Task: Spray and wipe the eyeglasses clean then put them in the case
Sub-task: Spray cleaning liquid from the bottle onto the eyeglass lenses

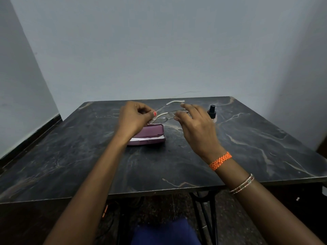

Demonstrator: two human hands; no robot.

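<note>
Clearly, my left hand point(134, 117) and right hand point(192, 121) both pinch the wire-rimmed eyeglasses point(167, 116) above the purple case point(150, 134), which lies open on the table point(247, 147); the spray bottle point(212, 111) shows no readable label.

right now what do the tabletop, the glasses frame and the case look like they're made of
Tabletop: dark polished stone, likely marble, judging by pale veins and a soft sheen.
Eyeglasses: thin silvery wire, probably metal, with white temple tips that look like plastic.
Eyeglass case: mauve hard shell, matte, maybe plastic or leatherette; hard to tell.
</note>
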